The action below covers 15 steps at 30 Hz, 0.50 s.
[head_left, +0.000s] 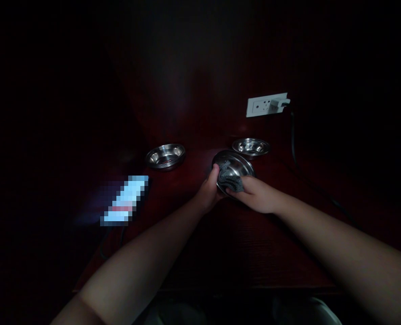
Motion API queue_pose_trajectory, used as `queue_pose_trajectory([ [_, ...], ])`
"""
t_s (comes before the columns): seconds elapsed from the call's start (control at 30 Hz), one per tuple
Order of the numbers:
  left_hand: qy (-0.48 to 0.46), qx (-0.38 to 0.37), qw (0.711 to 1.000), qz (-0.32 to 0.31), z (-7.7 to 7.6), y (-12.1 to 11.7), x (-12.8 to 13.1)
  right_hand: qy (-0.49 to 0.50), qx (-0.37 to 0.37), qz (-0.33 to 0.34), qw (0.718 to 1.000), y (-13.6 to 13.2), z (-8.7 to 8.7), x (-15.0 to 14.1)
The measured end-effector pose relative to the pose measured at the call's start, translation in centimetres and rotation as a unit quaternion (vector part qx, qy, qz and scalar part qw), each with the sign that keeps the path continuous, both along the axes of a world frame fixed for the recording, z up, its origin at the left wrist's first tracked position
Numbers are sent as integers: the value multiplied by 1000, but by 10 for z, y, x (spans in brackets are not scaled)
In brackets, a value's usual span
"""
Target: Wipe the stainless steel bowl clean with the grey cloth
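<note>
A shiny metal bowl (pixel 239 166) is tilted up between my hands above the dark red table. My left hand (pixel 209 189) grips its left rim, the thumb lying over the edge. In my right hand (pixel 257 194) is a dark grey cloth (pixel 232 180), pressed against the bowl's surface. The fingertips of my right hand are partly hidden by the cloth. Behind the held bowl, a second metal bowl (pixel 251 146) stands on the table. To the left sits a stack of similar metal bowls (pixel 165 156).
A lit, pixelated screen (pixel 124 203) lies at the table's left side, with a thin cable near it. On the back wall is a white socket plate (pixel 267 104) holding a plug, whose black cord (pixel 292 135) runs down to the right. The surroundings are very dark.
</note>
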<state>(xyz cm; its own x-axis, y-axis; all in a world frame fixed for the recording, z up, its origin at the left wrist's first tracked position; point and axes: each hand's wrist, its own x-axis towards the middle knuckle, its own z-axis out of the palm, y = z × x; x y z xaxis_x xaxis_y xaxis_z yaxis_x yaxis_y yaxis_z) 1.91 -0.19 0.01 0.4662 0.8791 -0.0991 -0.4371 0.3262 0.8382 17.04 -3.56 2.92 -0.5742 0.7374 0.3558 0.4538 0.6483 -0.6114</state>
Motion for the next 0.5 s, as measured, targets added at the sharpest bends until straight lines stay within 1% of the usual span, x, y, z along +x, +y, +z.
queue_pose_trajectory([
  [0.17, -3, 7, 1000, -6, -2, 1, -1, 3, 0, 2, 1000, 0, 0, 0],
  [0.33, -7, 7, 1000, -14, 0, 0, 0, -2, 0, -8, 1000, 1, 1, 0],
  [0.5, 7, -5, 1000, -5, 3, -1, -1, -9, -4, -1, 1000, 1, 1, 1],
])
